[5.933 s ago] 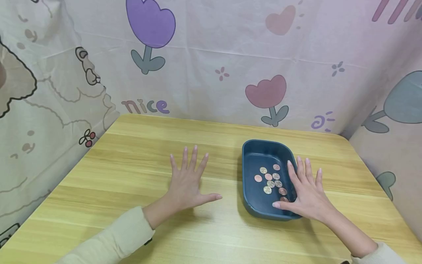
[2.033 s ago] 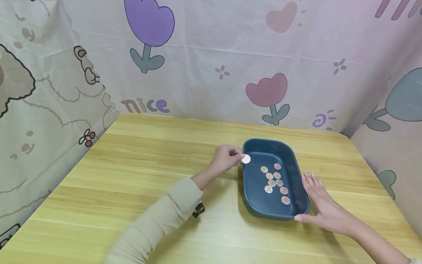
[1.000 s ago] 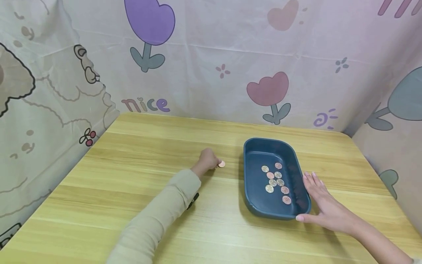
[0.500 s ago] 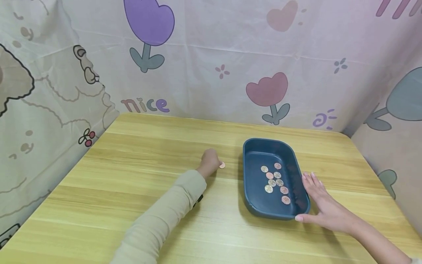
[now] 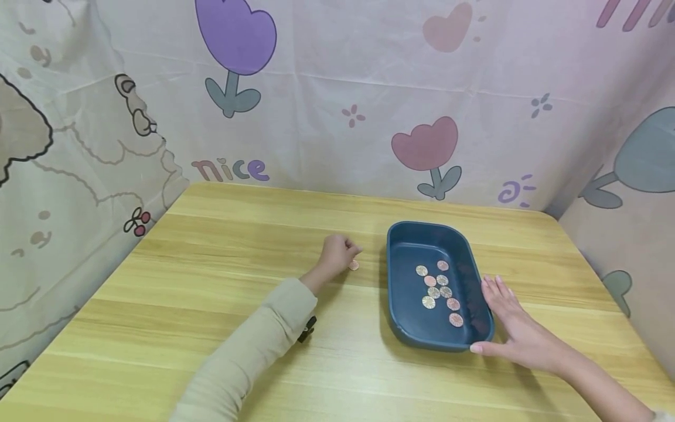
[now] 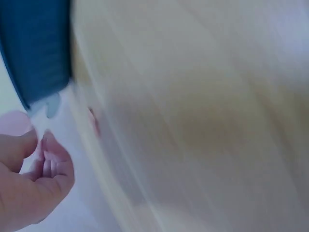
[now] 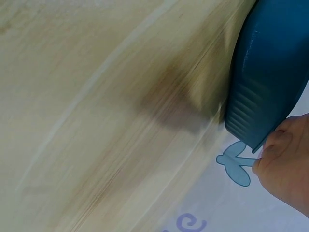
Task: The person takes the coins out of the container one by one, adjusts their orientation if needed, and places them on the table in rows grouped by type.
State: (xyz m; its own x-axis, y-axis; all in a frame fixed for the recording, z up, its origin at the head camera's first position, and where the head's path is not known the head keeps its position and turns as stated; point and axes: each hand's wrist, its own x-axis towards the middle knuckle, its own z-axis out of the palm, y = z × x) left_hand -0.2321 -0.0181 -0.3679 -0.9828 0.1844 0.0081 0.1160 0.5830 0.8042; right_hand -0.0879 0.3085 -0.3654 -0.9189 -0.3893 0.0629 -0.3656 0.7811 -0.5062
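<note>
A dark blue tray (image 5: 422, 341) sits right of centre on the wooden table (image 5: 211, 281) with several small coins (image 5: 440, 290) in it. One pinkish coin (image 5: 354, 265) lies on the table just left of the tray. My left hand (image 5: 340, 253) hovers beside that coin with curled fingers (image 6: 46, 162), and the left wrist view shows a gap between them and the coin (image 6: 92, 122). My right hand (image 5: 514, 328) rests with straight fingers along the tray's right wall, thumb (image 7: 277, 145) at its near corner. The tray (image 6: 34, 48) and table are blurred in the left wrist view.
Patterned cloth walls (image 5: 337, 88) close in the table at the back, left and right. The table's left half and near edge hold bare wood. The tray's ribbed outer wall (image 7: 270, 72) fills the right wrist view's upper right.
My left hand took one coin out of the tray, carried it left, and set it on the table. It has now lifted slightly off the coin. The right hand stayed against the tray.
</note>
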